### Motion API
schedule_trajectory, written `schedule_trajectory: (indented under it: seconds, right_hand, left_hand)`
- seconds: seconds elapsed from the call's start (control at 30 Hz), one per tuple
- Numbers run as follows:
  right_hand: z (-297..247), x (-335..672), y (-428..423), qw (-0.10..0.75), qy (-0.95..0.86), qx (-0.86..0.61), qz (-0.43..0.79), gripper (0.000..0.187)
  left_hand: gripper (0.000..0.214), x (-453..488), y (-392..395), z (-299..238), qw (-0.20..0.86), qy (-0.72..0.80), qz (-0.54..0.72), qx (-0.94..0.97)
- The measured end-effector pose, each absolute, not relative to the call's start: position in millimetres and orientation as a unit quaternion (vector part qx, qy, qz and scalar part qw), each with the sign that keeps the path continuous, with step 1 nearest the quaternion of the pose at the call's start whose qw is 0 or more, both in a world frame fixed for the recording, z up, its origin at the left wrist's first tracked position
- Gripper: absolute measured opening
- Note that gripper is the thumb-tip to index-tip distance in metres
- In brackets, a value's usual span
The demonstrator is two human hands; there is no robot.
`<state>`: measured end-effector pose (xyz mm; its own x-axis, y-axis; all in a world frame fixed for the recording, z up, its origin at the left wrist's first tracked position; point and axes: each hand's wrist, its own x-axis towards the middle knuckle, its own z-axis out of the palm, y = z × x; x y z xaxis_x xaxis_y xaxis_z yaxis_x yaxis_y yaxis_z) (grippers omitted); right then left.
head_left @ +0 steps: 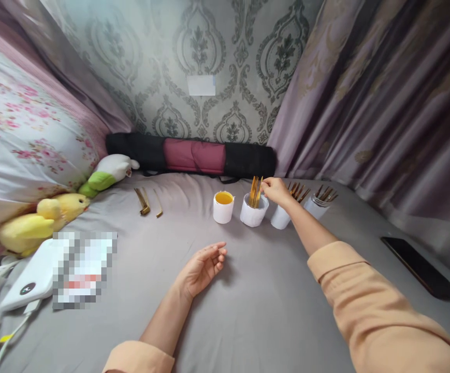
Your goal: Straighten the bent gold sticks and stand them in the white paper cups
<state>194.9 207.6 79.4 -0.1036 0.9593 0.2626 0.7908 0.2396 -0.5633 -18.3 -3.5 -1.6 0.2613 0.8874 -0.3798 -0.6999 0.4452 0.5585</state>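
Note:
My right hand (pixel 276 189) is pinched at the top of a thin golden-yellow stick (pixel 261 186). That stick stands in a white cup (pixel 252 217) with several more golden sticks (pixel 254 192). Just left of it is a white cup with a yellow inside (pixel 223 213). To the right, partly behind my right arm, a white cup (pixel 280 218) holds several brown sticks (pixel 298 191). Beyond it stands another container (pixel 315 208) of dark sticks (pixel 325 194). My left hand (pixel 205 267) rests palm-inward above the grey sheet, fingers loosely extended and holding nothing.
Thin gold pieces with bent ends (pixel 143 202) and a single one (pixel 158 203) lie left on the sheet (pixel 150 259). Plush toys (pixel 44 220), a white power bank (pixel 34 277) and a cable (pixel 13 331) line the left. A phone (pixel 422 267) lies right; a black-and-maroon roll (pixel 193 155) lies behind.

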Motion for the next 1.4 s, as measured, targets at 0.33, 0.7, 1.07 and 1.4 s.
schedule_trajectory:
  seconds: [0.33, 0.7, 1.07, 1.4]
  right_hand:
    - [82, 201, 201, 0.328, -0.712, -0.605, 0.138, 0.022]
    - [88, 205, 171, 0.384, -0.697, -0.592, 0.128, 0.022]
    - [83, 202, 128, 0.435, -0.700, -0.547, 0.150, 0.023]
    - [62, 180, 89, 0.455, -0.686, -0.509, 0.250, 0.026]
  left_hand:
    - [0.020, -16, -5, 1, 0.772, 0.349, 0.512, 0.143]
    - [0.023, -17, -6, 0, 0.773, 0.349, 0.510, 0.143]
    - [0.025, -16, -7, -3, 0.768, 0.356, 0.513, 0.141]
    - [0.022, -16, -6, -6, 0.765, 0.360, 0.517, 0.136]
